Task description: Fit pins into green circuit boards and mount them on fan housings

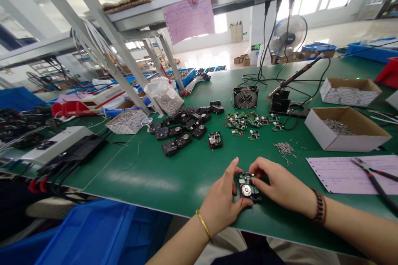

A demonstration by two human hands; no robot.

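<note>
Blue plastic bins (83, 232) sit below the near edge of the green bench (137, 180) at the far left. Farther along, a carton of small metal parts (127, 123) stands beside a clear bag (165, 96), also filled with metal pieces. Next come black housings (183, 140) in a loose heap, then one single housing with a circuit board (215, 140), set apart. The left hand (221, 201) grasps a black unit (247, 191) at the bench's near edge, thumb along its near side, fingers at its left. This unit, carrying a green board and a round silvery disc, lies between both hands. Beyond it are a small square fan (245, 97) and a pile of circuit boards (248, 121). The right hand (276, 180) has thumb and forefinger against the unit's upper right; I cannot tell whether they pinch it or only touch. Farther right are scattered metal pins (284, 148), a soldering iron (297, 75) on its stand, an open box of pins (345, 140) and pliers (370, 174) on a pink sheet (334, 176).
</note>
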